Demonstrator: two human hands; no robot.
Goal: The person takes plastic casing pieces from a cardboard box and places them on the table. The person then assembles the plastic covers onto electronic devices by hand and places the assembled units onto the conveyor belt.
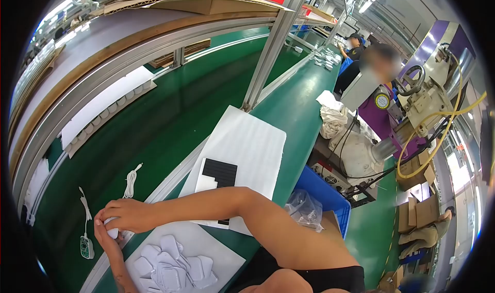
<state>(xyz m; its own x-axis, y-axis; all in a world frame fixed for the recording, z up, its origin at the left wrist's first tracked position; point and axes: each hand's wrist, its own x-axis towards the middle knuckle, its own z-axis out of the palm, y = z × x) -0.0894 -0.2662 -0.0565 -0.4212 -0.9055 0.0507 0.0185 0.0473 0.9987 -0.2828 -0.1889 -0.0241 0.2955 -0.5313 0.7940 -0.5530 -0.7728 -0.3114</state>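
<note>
Both of my hands meet over the green belt's near edge. My right hand (125, 213) has its fingers curled over a small white plastic casing (112, 229). From below, my left hand (104, 237) grips the same casing, and most of it is hidden by fingers. Just beyond lies a bundled white cable (131, 182); whether it joins the casing cannot be seen. A green circuit board (86, 247) with a white cable rests on the belt to the left. Closer to me, a pile of white plastic covers (167, 267) sits on a white foam sheet (224, 245).
Black pads (223, 172) lie on another white sheet (258, 138). A blue bin (340, 203) with a plastic bag (305, 208) stands at right, near a machine (412, 102) with a handwheel. Co-workers sit farther along. A metal post (273, 48) rises beside the belt.
</note>
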